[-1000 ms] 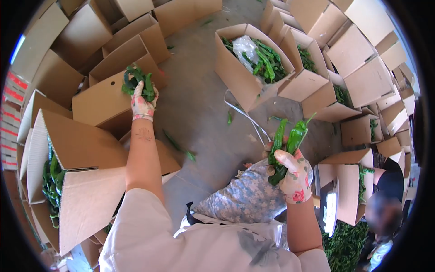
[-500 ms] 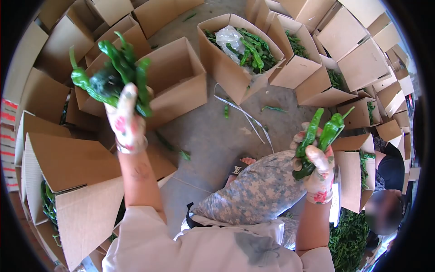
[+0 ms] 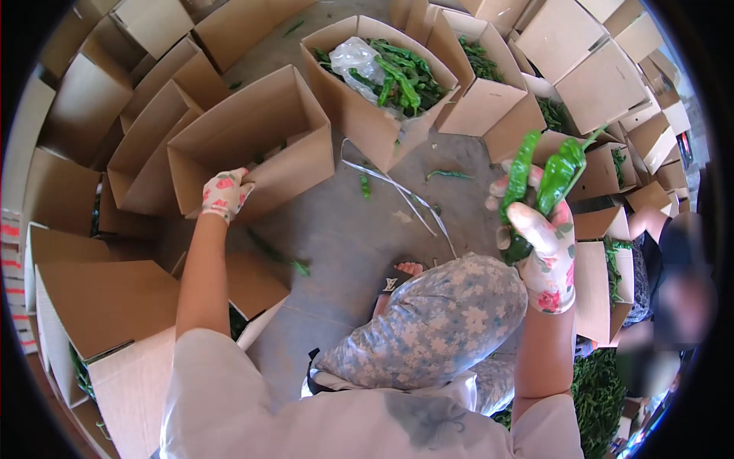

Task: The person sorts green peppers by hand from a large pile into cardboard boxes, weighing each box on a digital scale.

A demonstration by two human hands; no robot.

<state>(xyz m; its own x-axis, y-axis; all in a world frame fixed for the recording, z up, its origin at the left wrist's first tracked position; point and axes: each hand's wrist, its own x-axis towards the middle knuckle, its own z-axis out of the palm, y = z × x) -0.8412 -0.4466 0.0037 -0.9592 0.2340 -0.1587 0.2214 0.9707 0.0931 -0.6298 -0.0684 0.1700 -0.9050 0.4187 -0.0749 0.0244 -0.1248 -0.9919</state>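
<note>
My gloved left hand (image 3: pixel 228 193) is at the near rim of a tall open cardboard box (image 3: pixel 294 172). Its fingers are curled and partly hidden, so what they hold, if anything, cannot be made out. On the right, above my knee, my gloved right hand (image 3: pixel 544 249) is closed around several long green peppers (image 3: pixel 560 174), their tips sticking up past the thumb and fingers.
Behind stands a box (image 3: pixel 367 126) of green peppers with a clear plastic bag. More boxes (image 3: pixel 489 99) curve around both sides. Loose peppers (image 3: pixel 449 174) and a white strap (image 3: pixel 397 187) lie on the floor. A person (image 3: pixel 661 306) is at the right, beside a pepper pile (image 3: pixel 596 398).
My left hand has come down to the box rim, and the pepper bunch it held is no longer visible. My right hand has risen slightly, still holding its peppers.
</note>
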